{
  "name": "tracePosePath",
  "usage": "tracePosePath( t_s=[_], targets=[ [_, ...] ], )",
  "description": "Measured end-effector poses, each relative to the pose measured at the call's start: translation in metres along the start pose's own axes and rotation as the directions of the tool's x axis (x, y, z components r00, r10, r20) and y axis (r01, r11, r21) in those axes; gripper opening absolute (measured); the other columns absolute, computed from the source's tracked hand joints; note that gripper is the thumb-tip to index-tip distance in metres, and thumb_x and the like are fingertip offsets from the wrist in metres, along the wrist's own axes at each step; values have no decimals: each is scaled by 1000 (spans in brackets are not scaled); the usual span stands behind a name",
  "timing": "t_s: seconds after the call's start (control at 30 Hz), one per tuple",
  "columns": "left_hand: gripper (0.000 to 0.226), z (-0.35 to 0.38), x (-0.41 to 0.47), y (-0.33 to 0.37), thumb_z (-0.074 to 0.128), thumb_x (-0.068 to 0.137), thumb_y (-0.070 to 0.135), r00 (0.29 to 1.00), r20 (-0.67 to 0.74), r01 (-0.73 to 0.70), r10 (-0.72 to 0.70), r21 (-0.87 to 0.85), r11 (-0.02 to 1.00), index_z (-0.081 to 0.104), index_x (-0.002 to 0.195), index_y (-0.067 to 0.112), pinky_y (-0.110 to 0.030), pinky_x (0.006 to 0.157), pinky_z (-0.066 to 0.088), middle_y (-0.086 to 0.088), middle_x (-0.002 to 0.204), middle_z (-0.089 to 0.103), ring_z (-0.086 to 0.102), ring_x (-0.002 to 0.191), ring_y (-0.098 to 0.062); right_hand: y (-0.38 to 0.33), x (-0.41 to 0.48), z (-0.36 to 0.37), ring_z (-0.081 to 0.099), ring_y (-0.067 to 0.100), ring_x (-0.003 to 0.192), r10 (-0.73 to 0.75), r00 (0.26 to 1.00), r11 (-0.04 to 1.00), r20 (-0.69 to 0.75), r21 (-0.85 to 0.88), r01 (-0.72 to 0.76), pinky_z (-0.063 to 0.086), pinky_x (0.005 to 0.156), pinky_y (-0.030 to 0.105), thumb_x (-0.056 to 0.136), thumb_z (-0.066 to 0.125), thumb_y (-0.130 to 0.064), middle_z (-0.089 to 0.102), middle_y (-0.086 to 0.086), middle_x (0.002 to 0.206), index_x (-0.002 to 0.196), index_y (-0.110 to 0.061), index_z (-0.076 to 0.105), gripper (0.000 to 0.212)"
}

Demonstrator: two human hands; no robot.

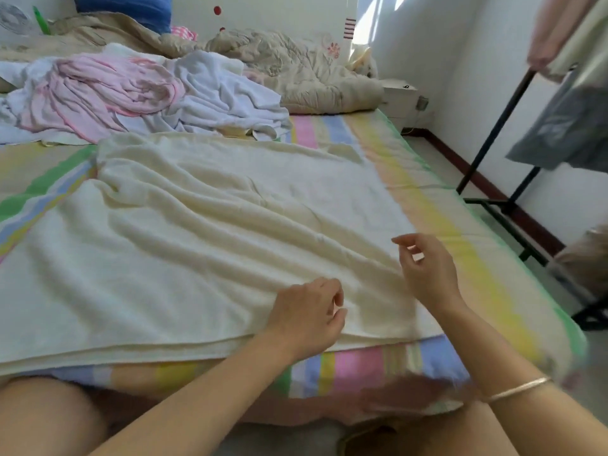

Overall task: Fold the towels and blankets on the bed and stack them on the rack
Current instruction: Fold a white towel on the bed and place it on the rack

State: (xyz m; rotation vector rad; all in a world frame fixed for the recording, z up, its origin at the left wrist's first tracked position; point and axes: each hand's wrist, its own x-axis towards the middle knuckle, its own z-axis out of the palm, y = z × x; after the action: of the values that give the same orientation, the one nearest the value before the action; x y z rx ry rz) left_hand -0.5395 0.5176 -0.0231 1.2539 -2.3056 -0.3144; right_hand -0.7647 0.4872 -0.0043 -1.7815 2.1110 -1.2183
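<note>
A large cream towel (204, 232) lies spread and wrinkled across the striped bed sheet (437, 205), doubled at its near edge. My left hand (309, 314) hovers over the towel's near right part with loosely curled fingers, holding nothing. My right hand (427, 268) is just above the towel's right edge, fingers relaxed and slightly bent, also empty. Farther back lie a crumpled pink blanket (102, 90) and a white towel (223, 93) in a heap. A black metal rack (493, 139) stands to the right of the bed.
A beige quilt (296, 67) is bunched at the bed's far end beside a blue pillow (125, 8). Grey and pink cloths (566, 126) hang on the rack. A white bedside box (399, 97) sits by the wall. Bare floor runs between bed and rack.
</note>
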Motion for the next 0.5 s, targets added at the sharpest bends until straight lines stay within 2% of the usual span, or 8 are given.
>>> tracePosePath(
  t_s=[0.07, 0.17, 0.23, 0.27, 0.3, 0.37, 0.43, 0.5],
  targets=[
    [10, 9, 28, 12, 52, 91, 38, 999, -20, 31, -31, -13, 999, 54, 91, 28, -29, 65, 46, 11, 81, 61, 59, 75, -13, 17, 28, -6, 59, 13, 89, 92, 993, 996, 77, -12, -91, 47, 77, 33, 94, 56, -22, 63, -6, 105, 105, -26, 66, 15],
    [8, 14, 79, 10, 51, 93, 29, 978, -165, 127, -127, -5, 992, 58, 96, 26, -33, 67, 49, 8, 91, 64, 62, 80, -19, 26, 61, 6, 62, 16, 87, 200, 933, 978, 300, -9, -207, 50, 79, 34, 94, 56, -37, 67, -3, 100, 105, -26, 64, 18],
    [15, 14, 114, -7, 51, 92, 22, 952, -242, 200, -186, 31, 979, 58, 105, 25, -34, 69, 46, 4, 106, 60, 63, 86, -24, 25, 74, 22, 62, 14, 85, 203, 883, 979, 423, -70, -191, 49, 76, 31, 93, 54, -46, 67, -7, 96, 102, -29, 63, 21],
    [22, 12, 131, -19, 51, 92, 18, 948, -233, 239, -217, 72, 968, 58, 112, 25, -35, 72, 45, 3, 115, 57, 63, 91, -26, 24, 80, 31, 60, 12, 85, 192, 868, 981, 458, -114, -157, 46, 74, 29, 93, 53, -48, 65, -10, 94, 101, -29, 64, 23],
    [31, 10, 144, -33, 49, 92, 15, 949, -183, 279, -255, 119, 953, 56, 120, 26, -36, 76, 45, 3, 123, 54, 62, 97, -28, 21, 84, 38, 58, 11, 85, 178, 863, 982, 473, -145, -123, 44, 74, 29, 92, 52, -50, 63, -12, 92, 100, -29, 65, 25],
    [49, 4, 171, -60, 46, 91, 8, 945, 5, 315, -326, 245, 917, 49, 135, 28, -37, 88, 45, 4, 138, 47, 58, 112, -28, 16, 93, 53, 57, 10, 82, 157, 861, 984, 484, -150, -95, 43, 71, 29, 91, 52, -53, 62, -14, 85, 93, -29, 65, 27],
    [58, -3, 191, -80, 43, 89, 7, 887, 259, 277, -383, 365, 889, 43, 141, 32, -36, 98, 42, 4, 145, 44, 51, 125, -24, 11, 99, 63, 54, 10, 70, 169, 841, 984, 514, -140, -112, 39, 62, 29, 91, 51, -55, 57, -13, 71, 75, -27, 60, 34],
    [54, -9, 211, -91, 40, 90, 8, 821, 394, 262, -414, 384, 885, 51, 136, 33, -32, 93, 44, 5, 139, 51, 56, 114, -19, 6, 107, 70, 42, 14, 55, 228, 794, 973, 564, -122, -194, 29, 55, 30, 95, 46, -54, 43, -7, 57, 59, -20, 42, 49]
  ],
)
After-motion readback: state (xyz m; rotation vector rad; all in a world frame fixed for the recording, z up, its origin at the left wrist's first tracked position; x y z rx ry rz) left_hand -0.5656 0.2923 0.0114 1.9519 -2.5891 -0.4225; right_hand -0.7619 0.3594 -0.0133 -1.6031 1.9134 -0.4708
